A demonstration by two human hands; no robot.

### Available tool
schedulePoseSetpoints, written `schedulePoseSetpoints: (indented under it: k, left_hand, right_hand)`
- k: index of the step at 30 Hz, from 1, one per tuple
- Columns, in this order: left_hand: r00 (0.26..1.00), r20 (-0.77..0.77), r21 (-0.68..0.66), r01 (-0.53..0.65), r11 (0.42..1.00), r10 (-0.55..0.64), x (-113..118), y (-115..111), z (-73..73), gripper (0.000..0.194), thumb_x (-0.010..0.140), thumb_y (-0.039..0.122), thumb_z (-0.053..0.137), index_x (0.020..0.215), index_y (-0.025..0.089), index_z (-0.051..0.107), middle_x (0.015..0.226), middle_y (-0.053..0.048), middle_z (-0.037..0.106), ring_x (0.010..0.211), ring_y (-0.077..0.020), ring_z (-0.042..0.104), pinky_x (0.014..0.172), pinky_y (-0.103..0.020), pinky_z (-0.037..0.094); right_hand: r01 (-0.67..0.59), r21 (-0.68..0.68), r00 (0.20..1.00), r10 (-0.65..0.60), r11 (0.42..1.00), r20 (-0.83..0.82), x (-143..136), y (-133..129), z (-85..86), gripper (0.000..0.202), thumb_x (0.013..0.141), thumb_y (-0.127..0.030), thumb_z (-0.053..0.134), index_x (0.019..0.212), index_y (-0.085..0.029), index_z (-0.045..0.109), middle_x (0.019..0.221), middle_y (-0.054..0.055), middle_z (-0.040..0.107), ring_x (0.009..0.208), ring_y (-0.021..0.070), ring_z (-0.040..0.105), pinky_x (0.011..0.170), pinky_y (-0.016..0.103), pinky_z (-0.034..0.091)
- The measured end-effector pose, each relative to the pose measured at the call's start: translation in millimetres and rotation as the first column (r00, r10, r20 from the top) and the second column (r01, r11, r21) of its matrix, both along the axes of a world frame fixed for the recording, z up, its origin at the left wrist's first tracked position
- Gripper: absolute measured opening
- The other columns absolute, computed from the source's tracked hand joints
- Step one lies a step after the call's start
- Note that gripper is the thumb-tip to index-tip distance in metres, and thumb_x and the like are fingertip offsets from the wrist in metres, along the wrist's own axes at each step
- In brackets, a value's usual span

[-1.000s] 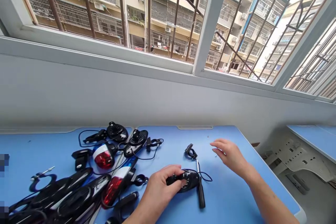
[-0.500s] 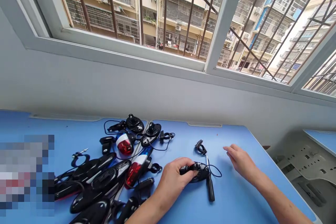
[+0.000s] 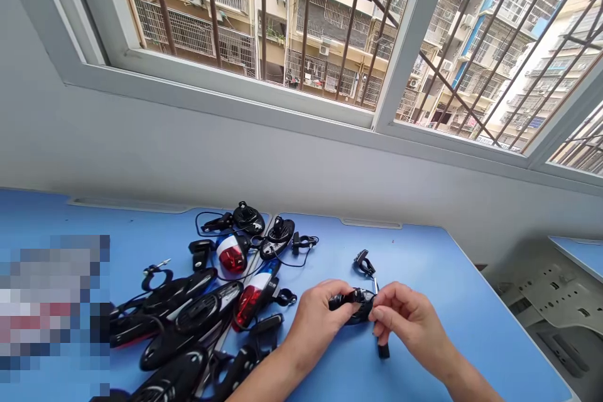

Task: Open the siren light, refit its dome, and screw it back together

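Note:
A small black oval device (image 3: 351,303) with a thin black cable lies on the blue table (image 3: 424,264). My left hand (image 3: 316,315) grips its left end. My right hand (image 3: 406,321) has closed its fingers on the device's right end, so both hands hold it just above the table. A black handle-shaped tool (image 3: 382,349) sticks out below my right hand, mostly hidden by it. A small black clip (image 3: 362,260) on the cable rests just beyond the device.
Left of my hands lies a heap of several black, red and white lamp-like devices (image 3: 207,308) with cables and clamps. A second blue table (image 3: 577,251) stands at the right across a gap. The grey wall and barred window rise behind.
My right hand has come in from the open table at the right and taken hold of the black device's right end. My left hand has kept its grip.

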State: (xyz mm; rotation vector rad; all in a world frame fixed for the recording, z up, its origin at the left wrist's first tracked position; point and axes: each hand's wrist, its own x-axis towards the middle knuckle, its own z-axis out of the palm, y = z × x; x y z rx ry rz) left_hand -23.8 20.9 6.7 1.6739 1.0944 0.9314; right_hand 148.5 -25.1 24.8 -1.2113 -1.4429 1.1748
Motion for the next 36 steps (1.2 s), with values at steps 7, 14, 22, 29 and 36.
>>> schedulePoseSetpoints:
  k: [7,14,22,29,36]
  left_hand:
    - [0.998,-0.048,0.042,-0.031,0.999,0.033,1.3,-0.5,0.1,0.012,0.071,0.025,0.056,0.067,0.022,0.068,0.071,0.002,0.067,0.072,-0.0174,0.060,0.068,-0.024,0.043]
    - [0.999,-0.033,0.032,-0.038,0.999,0.039,2.4,-2.3,1.2,0.013,0.071,0.024,0.057,0.068,0.022,0.069,0.073,0.001,0.068,0.074,-0.0186,0.062,0.069,-0.025,0.045]
    - [0.998,-0.034,0.028,-0.057,0.998,0.058,3.1,-1.6,-1.3,0.010,0.069,0.022,0.057,0.067,0.022,0.067,0.073,0.002,0.068,0.074,-0.0181,0.062,0.068,-0.024,0.044]
    - [0.997,-0.044,0.032,-0.058,0.998,0.059,2.9,-1.1,-3.5,0.010,0.070,0.024,0.058,0.066,0.022,0.067,0.071,0.002,0.066,0.072,-0.0176,0.059,0.066,-0.023,0.044]
    - [0.998,-0.006,0.046,-0.055,0.997,0.055,2.8,-0.6,-5.4,0.011,0.070,0.025,0.059,0.066,0.022,0.069,0.072,0.001,0.067,0.071,-0.0171,0.059,0.067,-0.023,0.044]
  right_hand:
    - [-0.054,0.202,0.996,0.040,0.978,0.074,-1.2,6.0,-3.4,0.023,0.087,-0.041,0.060,0.087,-0.020,0.070,0.072,0.001,0.060,0.051,0.0120,0.061,0.051,0.024,0.056]
    - [-0.116,0.677,0.898,-0.213,0.727,0.384,-5.6,10.2,-13.8,0.013,0.094,-0.017,0.047,0.098,-0.021,0.058,0.077,0.003,0.063,0.063,0.0150,0.058,0.056,0.025,0.051]
    - [-0.211,0.828,0.751,-0.456,0.519,0.477,-11.8,14.8,-18.5,0.021,0.090,-0.005,0.046,0.096,-0.019,0.061,0.074,0.006,0.058,0.063,0.0158,0.049,0.054,0.025,0.044]
    - [-0.276,0.859,0.692,-0.531,0.431,0.489,-10.1,18.1,-16.9,0.028,0.088,-0.003,0.046,0.101,-0.021,0.063,0.069,0.004,0.054,0.061,0.0156,0.046,0.049,0.022,0.042]
    - [-0.309,0.852,0.698,-0.508,0.422,0.505,-8.8,19.0,-16.7,0.031,0.088,-0.002,0.047,0.106,-0.022,0.062,0.071,0.004,0.055,0.062,0.0158,0.046,0.050,0.023,0.043]
